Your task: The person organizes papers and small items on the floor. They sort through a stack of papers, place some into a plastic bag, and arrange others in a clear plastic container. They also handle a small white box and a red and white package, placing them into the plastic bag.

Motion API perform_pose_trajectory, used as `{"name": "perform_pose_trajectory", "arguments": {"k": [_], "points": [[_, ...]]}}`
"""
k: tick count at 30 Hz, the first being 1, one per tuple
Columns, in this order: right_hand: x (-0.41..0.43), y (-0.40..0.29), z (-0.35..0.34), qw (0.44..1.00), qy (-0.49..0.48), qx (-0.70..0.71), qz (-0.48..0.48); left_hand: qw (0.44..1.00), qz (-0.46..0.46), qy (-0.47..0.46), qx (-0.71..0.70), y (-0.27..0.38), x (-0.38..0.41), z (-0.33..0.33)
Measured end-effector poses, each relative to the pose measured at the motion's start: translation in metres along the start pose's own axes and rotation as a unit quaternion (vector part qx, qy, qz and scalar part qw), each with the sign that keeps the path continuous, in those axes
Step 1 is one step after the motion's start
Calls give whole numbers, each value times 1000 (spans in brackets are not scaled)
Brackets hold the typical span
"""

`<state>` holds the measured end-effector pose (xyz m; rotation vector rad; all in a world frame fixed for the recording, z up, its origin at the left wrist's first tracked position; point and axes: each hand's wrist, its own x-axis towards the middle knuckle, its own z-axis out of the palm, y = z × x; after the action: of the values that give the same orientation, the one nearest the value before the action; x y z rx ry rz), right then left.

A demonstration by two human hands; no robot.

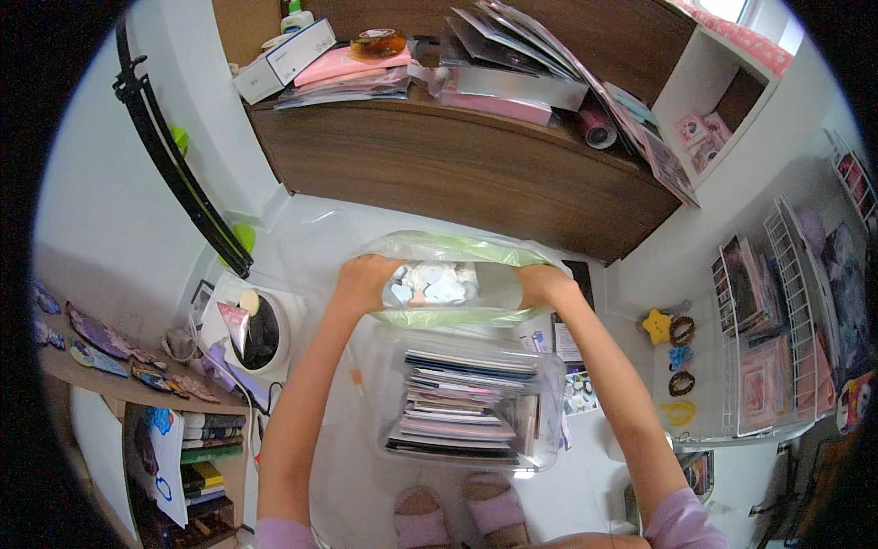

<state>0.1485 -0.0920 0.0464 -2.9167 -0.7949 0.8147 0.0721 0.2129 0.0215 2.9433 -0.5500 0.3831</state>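
A translucent green-white plastic bag (453,248) lies wide-mouthed in the middle of the head view. Inside it is a clear container (499,285) with pale heart-shaped and rounded pieces (435,283). My left hand (368,278) reaches into the bag's left end, its fingers at the container's left edge. At the right end, my right hand (545,285) is at the container's other edge, fingers partly hidden by the bag. Nearer to me, a clear plastic bin (552,418) holds a stack of thin papers or booklets (459,412).
A brown wooden cabinet (439,165) stands beyond the bag, with packets on top. A white round bin (282,343) is at left. White wire racks (727,343) and hair ties (681,384) are at right. Purple slippers (420,525) are below.
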Motion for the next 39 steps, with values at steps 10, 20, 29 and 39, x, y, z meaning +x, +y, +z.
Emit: {"name": "perform_pose_trajectory", "arguments": {"k": [10, 20, 29, 39], "points": [[-15, -2, -39, 998, 44, -14, -43, 987, 154, -14, -40, -9, 8, -31], [8, 4, -2, 994, 40, 24, -101, 977, 44, -84, -193, 9, 9, -16], [-54, -96, 5, 906, 305, 210, -203, 932, -95, 163, -310, 95, -38, -38], [-22, -98, 80, 876, 303, 362, -94, 968, -107, 128, -187, 121, -71, -7]]}}
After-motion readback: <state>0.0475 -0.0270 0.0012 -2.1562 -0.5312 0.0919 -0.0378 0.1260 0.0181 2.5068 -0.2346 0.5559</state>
